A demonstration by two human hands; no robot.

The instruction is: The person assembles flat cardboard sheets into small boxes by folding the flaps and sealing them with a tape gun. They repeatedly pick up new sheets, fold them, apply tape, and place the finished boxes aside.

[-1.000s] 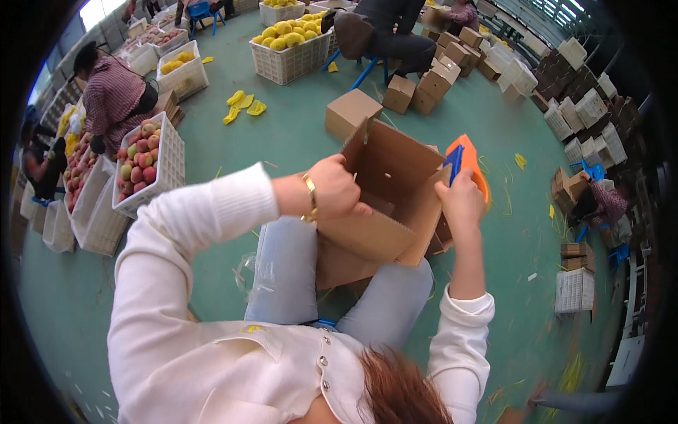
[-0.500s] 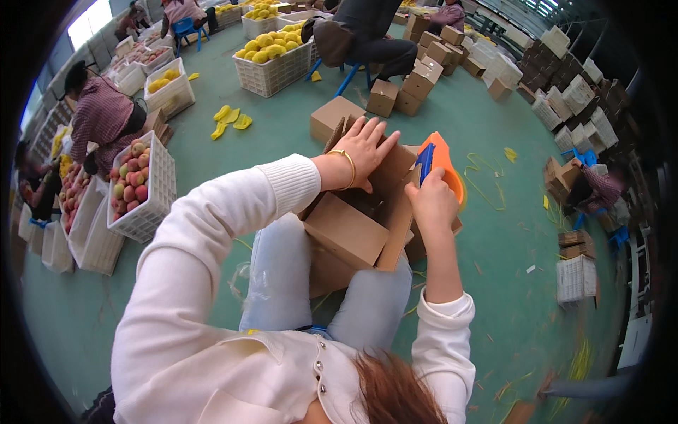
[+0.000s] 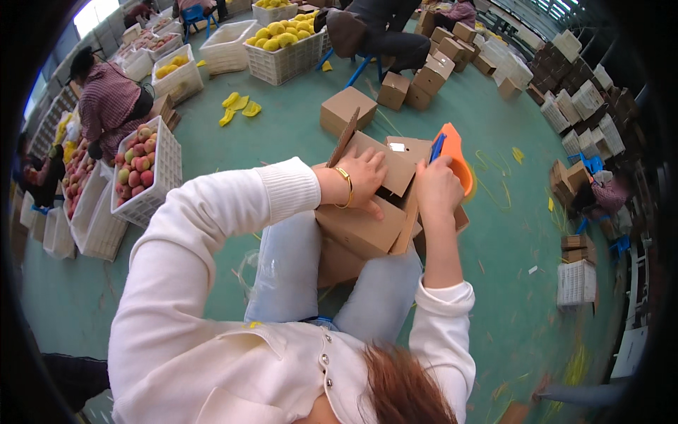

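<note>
- Left arm in a white sleeve reaches forward, bent at the elbow; left hand [image 3: 364,180] lies palm down, fingers spread.
- Right hand [image 3: 436,189] is curled closed, forearm extended upward.

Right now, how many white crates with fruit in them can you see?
3 that I can tell: a crate of yellow fruit at top centre, a smaller crate of yellow fruit left of it, and a crate of red fruit at left. Others may be hidden.
</note>
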